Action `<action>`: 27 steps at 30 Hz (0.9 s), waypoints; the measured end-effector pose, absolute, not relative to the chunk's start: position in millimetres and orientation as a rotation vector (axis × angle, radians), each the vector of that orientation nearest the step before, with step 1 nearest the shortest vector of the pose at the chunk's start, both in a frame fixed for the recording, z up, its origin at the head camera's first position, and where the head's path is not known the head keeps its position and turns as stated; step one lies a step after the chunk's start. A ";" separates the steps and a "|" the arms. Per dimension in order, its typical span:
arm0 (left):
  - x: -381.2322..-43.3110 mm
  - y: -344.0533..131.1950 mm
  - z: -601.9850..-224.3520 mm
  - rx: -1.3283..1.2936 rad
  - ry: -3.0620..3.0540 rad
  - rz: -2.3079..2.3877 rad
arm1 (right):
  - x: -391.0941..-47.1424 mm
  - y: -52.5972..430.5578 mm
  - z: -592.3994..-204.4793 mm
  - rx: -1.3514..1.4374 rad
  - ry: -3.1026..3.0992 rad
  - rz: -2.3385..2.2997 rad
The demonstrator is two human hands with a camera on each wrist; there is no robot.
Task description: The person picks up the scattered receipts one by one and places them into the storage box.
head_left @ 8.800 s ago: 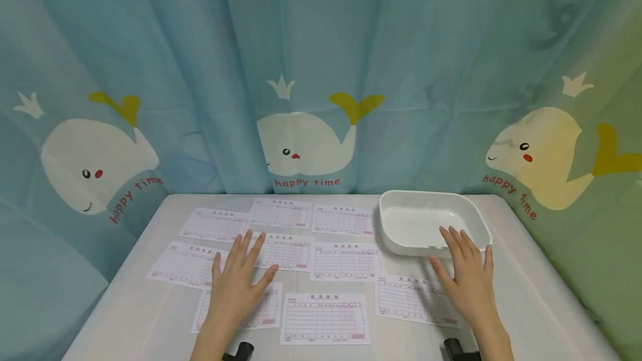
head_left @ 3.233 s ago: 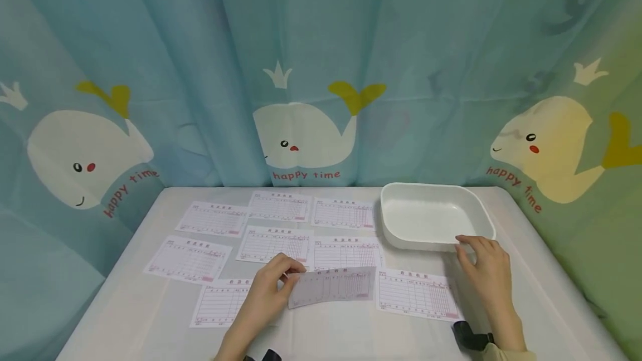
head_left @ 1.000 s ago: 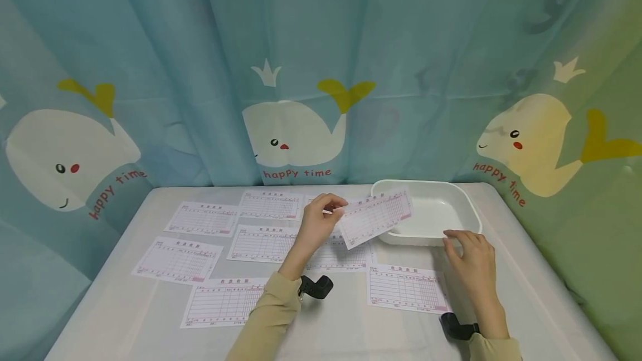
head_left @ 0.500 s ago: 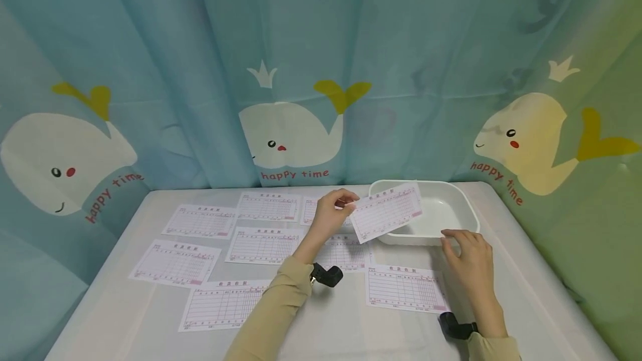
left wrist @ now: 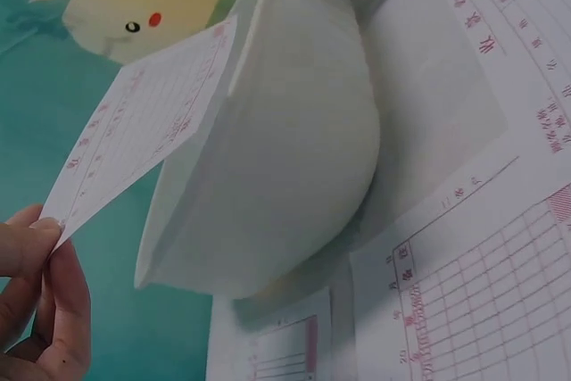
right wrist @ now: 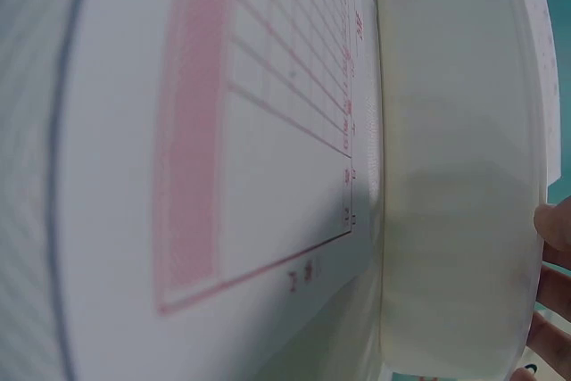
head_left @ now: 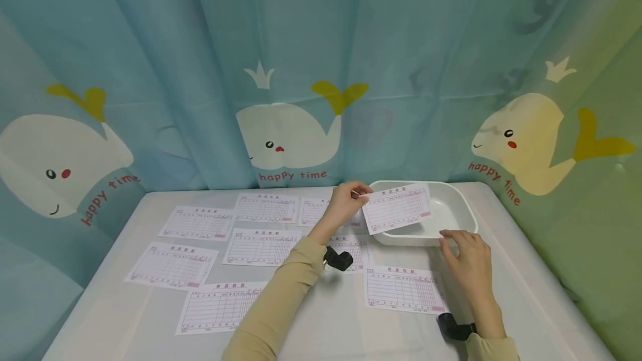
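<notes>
White paper in the fingers: pinches a printed slip near its upper left corner, between thumb and bent fingers of the left hand. Runs from that pinch to the right, long axis sloping up a little in the head view, free end over the left part of the white tray. Hangs tilted, lower left corner outside the tray's rim in that view — so straddles the edge rather than lying within. Touching that rim or just above: cannot tell. Lies nearest the left hand, by being held there, and apart from the right hand; there, grips the tray's rim at the near right corner with bent fingers, thumb close against the edge.

Looks thin and nearly flat — carries a fine pink grid, a line of reddish characters along the top and a pink block at the lower right corner. Too small to read, for the most part. Closely resembles the loose slips spread on the white table, left of the tray and in front of it.
</notes>
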State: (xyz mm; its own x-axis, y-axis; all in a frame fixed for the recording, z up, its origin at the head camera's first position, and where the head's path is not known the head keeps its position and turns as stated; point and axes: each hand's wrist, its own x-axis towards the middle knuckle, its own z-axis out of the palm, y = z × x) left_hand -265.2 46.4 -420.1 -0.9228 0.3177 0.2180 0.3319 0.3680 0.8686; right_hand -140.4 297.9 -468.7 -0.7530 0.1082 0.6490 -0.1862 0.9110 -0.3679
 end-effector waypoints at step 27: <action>-279.1 97.3 -420.2 -0.732 -2.718 -1.473 | -140.1 298.9 -469.6 0.035 -2.383 0.547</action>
State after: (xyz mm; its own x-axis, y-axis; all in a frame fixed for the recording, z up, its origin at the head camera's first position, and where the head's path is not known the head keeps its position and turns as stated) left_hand -279.1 97.3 -420.2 -0.8933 0.4104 0.1831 0.3775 0.4642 0.8013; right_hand -140.1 298.9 -469.6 -0.7665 0.1188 0.6311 -0.1683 0.9113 -0.3758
